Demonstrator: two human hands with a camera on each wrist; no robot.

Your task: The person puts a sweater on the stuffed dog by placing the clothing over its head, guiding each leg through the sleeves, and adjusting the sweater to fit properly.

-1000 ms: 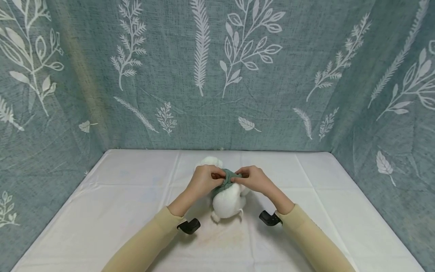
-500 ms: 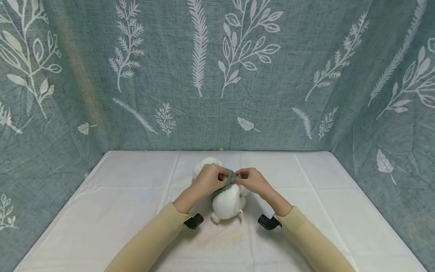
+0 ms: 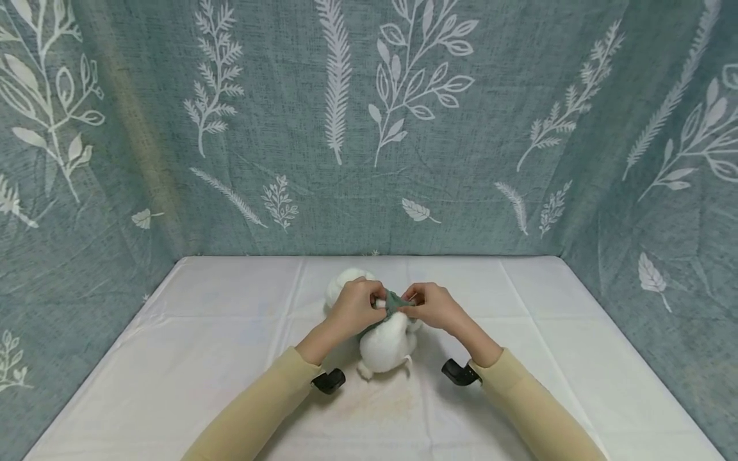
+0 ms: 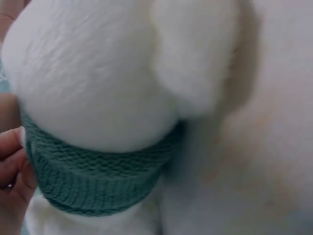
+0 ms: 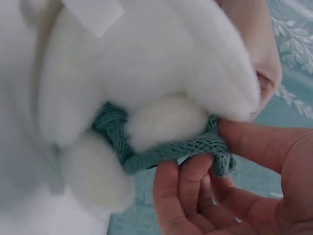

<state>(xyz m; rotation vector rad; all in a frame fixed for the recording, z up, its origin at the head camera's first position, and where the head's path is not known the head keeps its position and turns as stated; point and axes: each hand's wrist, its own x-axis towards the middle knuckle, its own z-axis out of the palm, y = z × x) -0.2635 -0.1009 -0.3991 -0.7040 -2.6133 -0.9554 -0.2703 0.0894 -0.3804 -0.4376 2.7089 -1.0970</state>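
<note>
A white plush toy (image 3: pixel 385 346) lies on the white-covered table, its rounded rear and small tail towards me. Round its body sits a green knitted vest (image 4: pixel 98 171), with a rib-textured band in the left wrist view. From the left my left hand (image 3: pixel 353 308) holds the vest near the middle of the toy's back; its fingertips are partly hidden. My right hand (image 3: pixel 434 305) pinches the vest's edge from the right. In the right wrist view, the right thumb and fingers (image 5: pixel 195 176) grip a narrow knit strip beside a white stubby limb (image 5: pixel 168 120).
The white tablecloth (image 3: pixel 230 358) has creases and a faint brownish stain in front of the toy. Green leaf-patterned curtains (image 3: pixel 369 211) enclose the back and both sides. A white tag (image 5: pixel 95 14) hangs from the toy.
Both hands stay at the vest with small finger movements. The left hand has shifted slightly right, and the knit between the hands is now drawn into a peak. More white shows at the left fingertips.
</note>
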